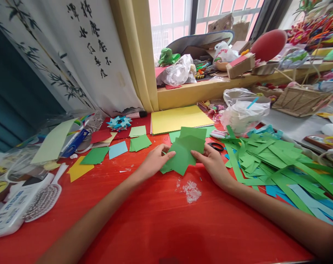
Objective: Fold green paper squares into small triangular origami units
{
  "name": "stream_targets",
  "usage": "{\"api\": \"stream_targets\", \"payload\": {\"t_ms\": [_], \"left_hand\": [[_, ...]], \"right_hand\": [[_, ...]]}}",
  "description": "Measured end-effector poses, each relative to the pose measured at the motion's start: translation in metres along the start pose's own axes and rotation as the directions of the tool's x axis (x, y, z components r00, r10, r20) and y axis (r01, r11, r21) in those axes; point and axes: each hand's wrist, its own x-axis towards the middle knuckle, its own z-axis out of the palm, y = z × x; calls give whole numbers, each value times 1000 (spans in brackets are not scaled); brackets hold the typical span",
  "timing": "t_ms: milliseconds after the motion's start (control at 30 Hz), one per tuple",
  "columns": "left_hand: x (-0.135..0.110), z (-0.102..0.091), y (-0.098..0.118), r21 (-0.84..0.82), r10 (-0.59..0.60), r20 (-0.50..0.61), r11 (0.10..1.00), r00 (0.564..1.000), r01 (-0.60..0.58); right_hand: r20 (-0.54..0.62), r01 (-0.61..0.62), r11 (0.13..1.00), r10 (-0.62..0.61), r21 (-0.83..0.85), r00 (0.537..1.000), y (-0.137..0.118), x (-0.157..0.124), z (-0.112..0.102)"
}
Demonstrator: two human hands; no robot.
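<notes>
My left hand and my right hand both pinch a fanned bunch of green paper squares just above the red table. The left thumb lies on the bunch's left edge, and the right thumb and fingers grip its right edge. Black scissors lie on the table right behind my right hand. A small stack of green squares rests to the left of the bunch.
Yellow paper sheets lie behind the bunch. A heap of green and blue paper strips covers the right side. Coloured squares, a hairbrush and a white box sit left. White crumbs lie near my wrists.
</notes>
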Motion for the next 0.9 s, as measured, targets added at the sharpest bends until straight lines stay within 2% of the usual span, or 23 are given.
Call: {"api": "stream_targets", "payload": {"t_ms": [67,167,233,433,500,767,900], "left_hand": [[0,-10,-4,131,42,45,990,998,-47],[-5,-21,-9,277,66,191,954,979,-118],[-9,-23,-9,338,54,270,930,961,-148],[-14,-22,-4,529,-34,384,827,923,-190],[-14,-23,-3,564,-22,398,795,917,-225],[-12,-35,-2,557,84,417,763,905,-328],[-9,-47,2,594,130,330,742,935,-312]], "right_hand": [[-104,22,1000,-23,-14,994,3,5,-6],[-180,57,998,-53,14,982,7,13,-14],[-195,63,997,-54,40,979,9,17,-17],[-180,54,996,-41,67,983,13,18,-17],[-168,57,996,-46,64,985,12,17,-17],[-158,50,999,-46,21,986,12,16,-17],[-142,37,999,-38,-14,989,12,16,-17]]}}
